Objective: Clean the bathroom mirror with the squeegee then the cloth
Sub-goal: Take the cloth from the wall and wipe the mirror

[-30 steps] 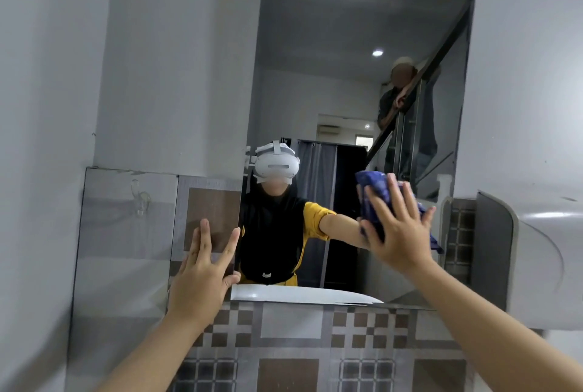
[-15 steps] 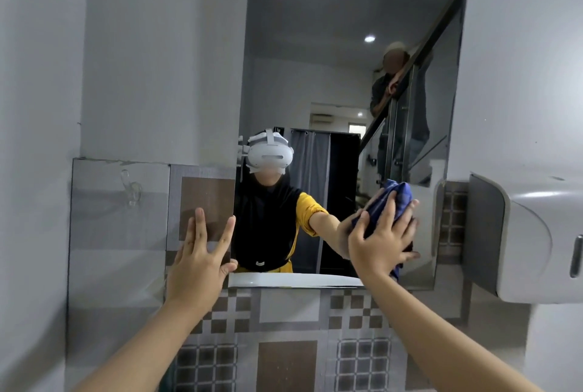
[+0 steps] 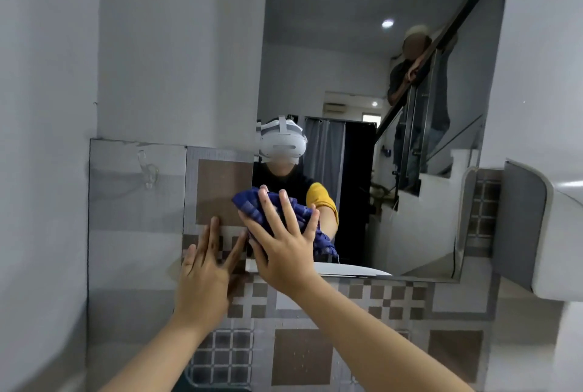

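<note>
Here, nearest the camera, two bare forearms are raised toward the mirror (image 3: 394,107). The left hand (image 3: 205,278) is laid flat, fingers spread wide and holding nothing, on the tiled wall (image 3: 220,189) just beside the mirror's lower left corner. The right hand (image 3: 284,246) is pressed against the glass at that same corner, fingers splayed over a bunched blue checked cloth (image 3: 277,208), which is held between palm and mirror; part of the cloth is seen hanging below the hand, near the mirror's bottom edge. A clear hook (image 3: 148,170) is fixed to the grey tile well to the left of the mirror. A white wall-mounted dispenser (image 3: 542,233) is set just beside the mirror's right edge. Within the mirror, a staircase railing (image 3: 448,31) is reflected.
</note>
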The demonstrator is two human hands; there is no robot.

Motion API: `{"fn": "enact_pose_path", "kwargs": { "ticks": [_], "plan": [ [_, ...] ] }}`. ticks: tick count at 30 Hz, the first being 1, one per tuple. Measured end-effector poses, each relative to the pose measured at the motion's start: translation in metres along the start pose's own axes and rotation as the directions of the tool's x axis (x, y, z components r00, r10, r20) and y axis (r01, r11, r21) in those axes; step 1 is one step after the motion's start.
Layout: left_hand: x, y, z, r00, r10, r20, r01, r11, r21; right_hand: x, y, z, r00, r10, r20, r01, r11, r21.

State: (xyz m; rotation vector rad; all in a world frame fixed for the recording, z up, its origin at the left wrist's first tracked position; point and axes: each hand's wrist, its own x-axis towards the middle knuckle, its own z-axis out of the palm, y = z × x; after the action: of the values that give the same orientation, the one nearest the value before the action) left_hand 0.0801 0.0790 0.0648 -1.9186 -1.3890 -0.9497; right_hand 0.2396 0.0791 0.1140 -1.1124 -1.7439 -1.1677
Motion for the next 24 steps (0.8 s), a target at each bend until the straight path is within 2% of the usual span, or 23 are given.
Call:
{"fn": "enact_pose_path", "kwargs": {
  "ticks": [3, 7, 11, 14, 16, 19, 22, 24],
  "plan": [
    [0.000, 0.000, -0.002, 1.000, 0.004, -0.016, -0.004, 1.000, 0.009, -0.019, 0.028, -0.004, 0.997, -0.074, -0.016, 0.073, 0.996, -0.057],
    [0.001, 0.002, -0.002, 1.000, -0.005, -0.014, 0.006, 1.000, 0.018, -0.048, 0.082, -0.018, 0.999, -0.042, -0.023, 0.038, 0.992, -0.123],
    [0.002, 0.003, 0.000, 1.000, -0.002, -0.015, 0.002, 1.000, 0.027, -0.075, 0.148, -0.037, 0.994, 0.113, 0.007, -0.111, 0.985, -0.132],
    [0.002, 0.003, 0.001, 1.000, 0.008, -0.016, -0.007, 0.999, 0.033, -0.097, 0.186, -0.052, 0.949, 0.316, 0.004, -0.315, 0.948, -0.055],
    [0.003, 0.002, 0.001, 1.000, 0.007, -0.005, -0.007, 0.999, 0.039, -0.110, 0.201, -0.059, 0.860, 0.507, 0.048, -0.509, 0.859, 0.045],
    [0.004, 0.003, 0.001, 1.000, -0.002, 0.003, 0.002, 1.000, 0.027, -0.122, 0.200, -0.059, 0.640, 0.760, 0.117, -0.767, 0.622, 0.156],
    [0.004, 0.004, -0.002, 1.000, 0.001, 0.011, -0.002, 0.999, 0.032, -0.118, 0.174, -0.049, 0.445, 0.890, 0.097, -0.874, 0.408, 0.265],
    [0.004, 0.004, -0.006, 1.000, 0.006, 0.021, -0.007, 0.999, 0.041, -0.109, 0.146, -0.040, 0.408, 0.910, 0.078, -0.890, 0.377, 0.258]
  ]
}}
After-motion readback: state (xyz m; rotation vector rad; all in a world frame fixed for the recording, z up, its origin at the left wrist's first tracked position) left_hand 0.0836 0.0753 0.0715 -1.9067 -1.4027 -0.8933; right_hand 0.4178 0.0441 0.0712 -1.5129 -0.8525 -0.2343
